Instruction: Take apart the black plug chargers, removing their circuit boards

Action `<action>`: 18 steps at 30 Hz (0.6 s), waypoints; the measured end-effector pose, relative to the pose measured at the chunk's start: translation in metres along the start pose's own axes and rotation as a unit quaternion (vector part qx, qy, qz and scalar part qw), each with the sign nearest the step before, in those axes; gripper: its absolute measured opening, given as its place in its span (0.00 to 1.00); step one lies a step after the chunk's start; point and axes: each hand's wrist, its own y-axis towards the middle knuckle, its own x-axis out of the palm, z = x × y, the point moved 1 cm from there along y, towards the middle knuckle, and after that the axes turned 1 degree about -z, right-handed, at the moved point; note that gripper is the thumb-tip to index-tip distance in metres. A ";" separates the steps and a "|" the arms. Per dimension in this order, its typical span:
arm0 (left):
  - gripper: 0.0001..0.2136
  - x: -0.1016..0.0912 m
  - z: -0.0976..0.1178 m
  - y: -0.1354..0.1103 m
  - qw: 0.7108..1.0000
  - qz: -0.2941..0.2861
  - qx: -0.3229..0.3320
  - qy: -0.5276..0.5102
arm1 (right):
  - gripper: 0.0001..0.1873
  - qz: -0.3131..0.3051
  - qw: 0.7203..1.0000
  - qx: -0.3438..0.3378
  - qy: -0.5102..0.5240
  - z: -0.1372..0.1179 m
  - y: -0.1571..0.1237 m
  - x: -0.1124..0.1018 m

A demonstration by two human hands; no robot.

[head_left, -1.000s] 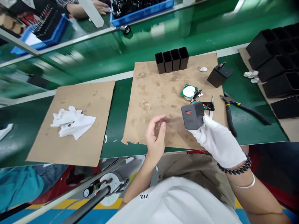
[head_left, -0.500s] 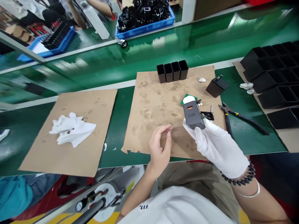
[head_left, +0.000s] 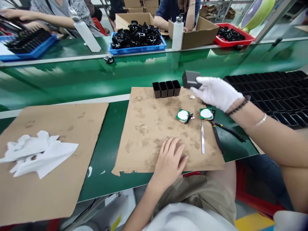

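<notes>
My right hand [head_left: 216, 94], in a white glove, grips a dark charger [head_left: 191, 79] above the back right of the cardboard sheet [head_left: 146, 147]. My left hand [head_left: 171, 152] is bare and rests on the front of that sheet, fingers spread and nothing in them. To the left of the charger stand several open black housings [head_left: 170, 89] in a row. Below my right hand lie two green circuit boards topped with white discs, one nearer the middle [head_left: 183, 115] and one to the right [head_left: 206, 113]. Metal tweezers [head_left: 203, 138] and black-handled cutters [head_left: 218, 131] lie at the right.
White cloth gloves [head_left: 40, 150] lie on another cardboard sheet [head_left: 21, 202] at left. Rows of black housings [head_left: 276, 93] fill the right. Across the green belt [head_left: 96, 75] stand a blue tray [head_left: 138, 49] of black parts, a white bottle [head_left: 178, 33], a red tray [head_left: 231, 43] and co-workers.
My right hand has carried the charger forward, away from my body, to the back of the sheet. My left hand has lowered and flattened onto the cardboard. The head view has tilted up.
</notes>
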 end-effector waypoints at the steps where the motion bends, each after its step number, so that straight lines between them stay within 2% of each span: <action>1: 0.15 0.000 0.000 0.000 1.000 -0.013 0.005 0.007 | 0.06 0.030 0.999 -0.013 -0.028 -0.002 0.016 -0.005; 2: 0.19 0.001 0.001 0.001 1.000 -0.025 0.009 0.013 | 0.07 0.059 0.995 -0.032 -0.080 -0.003 0.034 -0.009; 6: 0.38 0.001 0.003 0.002 0.996 -0.073 0.020 0.044 | 0.14 0.144 0.968 -0.029 -0.205 0.001 0.093 -0.016; 9: 0.40 0.002 0.004 0.004 0.991 -0.107 0.030 0.075 | 0.17 0.169 0.939 -0.008 -0.299 0.011 0.111 -0.008; 13: 0.40 0.004 0.004 0.003 0.987 -0.120 0.032 0.103 | 0.17 0.119 0.923 0.013 -0.366 0.010 0.112 -0.001; 16: 0.40 0.008 0.006 0.000 0.987 -0.107 0.033 0.112 | 0.18 0.056 0.909 0.002 -0.413 -0.005 0.095 -0.016; 18: 0.39 0.011 0.008 -0.003 0.989 -0.095 0.031 0.112 | 0.19 -0.012 0.902 -0.022 -0.431 -0.013 0.068 -0.031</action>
